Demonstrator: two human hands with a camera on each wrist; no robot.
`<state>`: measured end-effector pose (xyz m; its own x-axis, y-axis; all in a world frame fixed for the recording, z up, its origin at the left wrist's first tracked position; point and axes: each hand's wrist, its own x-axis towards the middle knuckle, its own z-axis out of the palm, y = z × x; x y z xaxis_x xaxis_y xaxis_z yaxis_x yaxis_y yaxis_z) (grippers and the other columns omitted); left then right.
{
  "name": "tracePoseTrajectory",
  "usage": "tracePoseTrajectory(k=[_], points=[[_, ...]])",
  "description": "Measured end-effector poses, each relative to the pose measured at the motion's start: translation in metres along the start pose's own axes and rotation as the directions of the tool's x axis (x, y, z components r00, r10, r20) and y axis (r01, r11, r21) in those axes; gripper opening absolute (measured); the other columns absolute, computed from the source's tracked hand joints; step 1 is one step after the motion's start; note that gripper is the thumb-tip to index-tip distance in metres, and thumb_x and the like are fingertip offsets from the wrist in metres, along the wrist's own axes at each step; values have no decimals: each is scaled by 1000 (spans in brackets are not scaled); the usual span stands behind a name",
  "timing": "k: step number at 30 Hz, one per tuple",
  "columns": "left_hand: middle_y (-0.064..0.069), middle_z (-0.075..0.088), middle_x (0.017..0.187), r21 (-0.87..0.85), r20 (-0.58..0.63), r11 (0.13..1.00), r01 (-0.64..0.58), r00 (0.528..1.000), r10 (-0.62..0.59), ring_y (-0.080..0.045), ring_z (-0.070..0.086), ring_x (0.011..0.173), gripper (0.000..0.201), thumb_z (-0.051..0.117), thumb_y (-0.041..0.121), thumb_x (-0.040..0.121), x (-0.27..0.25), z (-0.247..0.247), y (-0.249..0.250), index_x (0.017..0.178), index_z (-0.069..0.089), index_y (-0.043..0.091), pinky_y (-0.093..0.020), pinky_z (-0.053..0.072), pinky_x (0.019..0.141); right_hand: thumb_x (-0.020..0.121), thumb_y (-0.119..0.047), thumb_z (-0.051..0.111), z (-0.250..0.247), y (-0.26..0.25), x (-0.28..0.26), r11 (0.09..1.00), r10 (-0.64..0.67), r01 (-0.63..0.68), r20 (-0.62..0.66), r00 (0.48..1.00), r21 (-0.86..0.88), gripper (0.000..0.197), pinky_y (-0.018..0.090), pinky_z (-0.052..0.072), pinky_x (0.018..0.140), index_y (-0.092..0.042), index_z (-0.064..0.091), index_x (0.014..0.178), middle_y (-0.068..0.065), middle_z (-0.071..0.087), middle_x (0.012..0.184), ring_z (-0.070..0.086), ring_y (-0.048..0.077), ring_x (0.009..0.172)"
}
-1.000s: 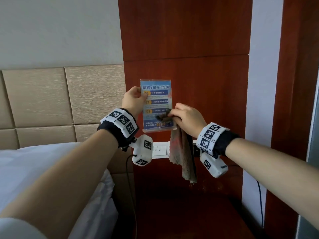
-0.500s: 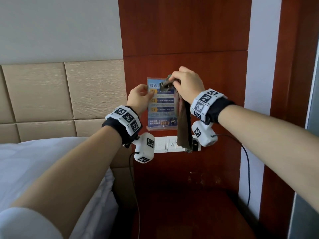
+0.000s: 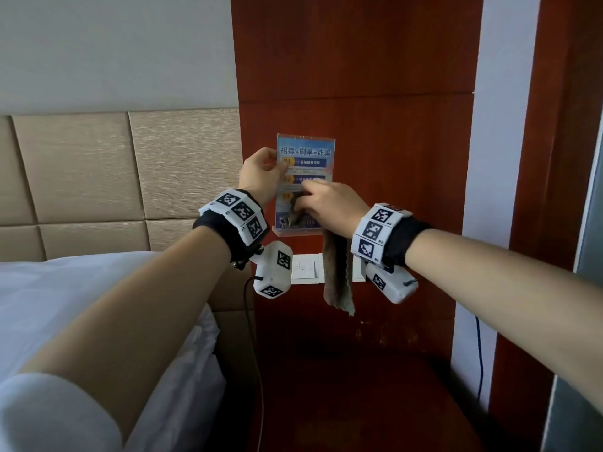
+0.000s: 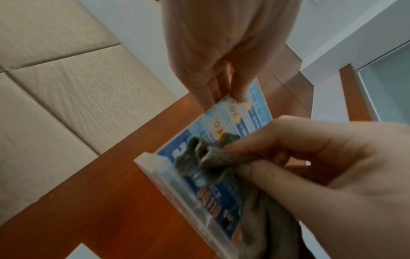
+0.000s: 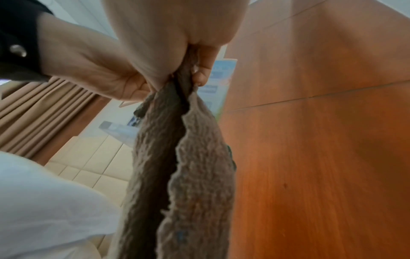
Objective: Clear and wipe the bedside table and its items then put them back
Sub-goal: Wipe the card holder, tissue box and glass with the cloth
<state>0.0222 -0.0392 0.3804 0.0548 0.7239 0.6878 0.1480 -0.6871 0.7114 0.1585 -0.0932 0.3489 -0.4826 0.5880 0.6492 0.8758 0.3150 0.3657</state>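
**Sign holder held up and rubbed with a cloth**

Left of the sign holder (image 3: 305, 164) lie the white bed (image 3: 81, 305) and the padded beige headboard (image 3: 130, 164). The left hand (image 3: 261, 177) pinches the sign holder's left edge, thumb on the printed front and fingers behind it, keeping it upright in the air before the red-brown wall panel (image 3: 355, 70). The sign holder is clear acrylic with a blue printed card inside. On its lower front the right hand (image 3: 329, 207) presses a bunched grey-brown cloth (image 3: 337, 275), fingers curled tight round it; the loose end hangs below the sign holder's base. Beneath the sign holder sit white wall switches (image 3: 305, 269) and, lower, the dark bedside table (image 3: 359, 386).
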Motion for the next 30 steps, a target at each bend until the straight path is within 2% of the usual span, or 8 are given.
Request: tracePoseTrajectory(k=[3,5,11,15,22,26,28,30], points=[[-6,65,96,-6,7,1000,6,1000,-6,-23,65,88,5,57,12,92,0,-3,0,88,54,14,-45,56,83,77,-6,69,6,-2,-3,996,-74,76,39,996,-40,17,37,50,55,-13,74,91,13,64,90,64,33,90],[-6,66,96,-22,9,1000,18,1000,-18,-26,67,91,14,57,13,91,1,-5,0,80,54,20,-47,55,83,77,-5,70,7,-3,-5,994,-93,97,74,993,-47,20,37,50,57,-15,74,94,12,64,92,63,33,91],[-10,67,98,-48,-7,998,43,999,-44,-30,68,94,21,56,15,92,2,-15,-3,75,52,27,-51,55,81,91,-8,53,-3,4,-9,993,-69,88,211,975,-81,31,40,49,75,-18,65,117,9,57,112,53,28,111],[-12,69,100,-43,-20,998,44,999,-45,-30,68,92,21,56,16,92,2,-20,-6,75,52,27,-52,56,80,94,-11,48,-6,10,-13,993,-15,46,270,963,-110,32,37,46,78,-21,61,122,4,55,119,49,24,115],[-1,65,87,44,-82,999,-17,996,20,-24,67,85,3,56,15,92,-5,-5,0,90,55,17,-41,57,79,93,-20,52,-6,-17,0,998,-20,32,239,971,-46,29,36,45,84,-19,61,121,7,53,121,50,29,118],[-7,68,93,67,-62,996,-52,996,56,-21,66,84,2,55,15,92,-8,0,2,91,54,15,-33,57,73,93,-20,52,-4,-28,7,998,-61,67,214,975,-19,24,36,45,86,-14,64,113,7,55,121,51,29,117],[-6,68,92,49,-62,998,-33,997,36,-23,67,85,5,55,14,92,-7,-3,0,87,54,16,-34,57,73,93,-19,53,-4,-28,6,997,-66,74,206,976,-30,25,36,46,85,-16,64,115,5,54,121,51,28,117],[-9,70,94,10,-76,1000,6,997,-5,-27,69,87,16,56,15,91,-5,-10,-4,78,53,24,-44,58,77,93,-19,52,-5,-22,3,996,-58,70,210,976,-51,27,34,45,81,-19,62,118,5,53,120,51,28,116]])
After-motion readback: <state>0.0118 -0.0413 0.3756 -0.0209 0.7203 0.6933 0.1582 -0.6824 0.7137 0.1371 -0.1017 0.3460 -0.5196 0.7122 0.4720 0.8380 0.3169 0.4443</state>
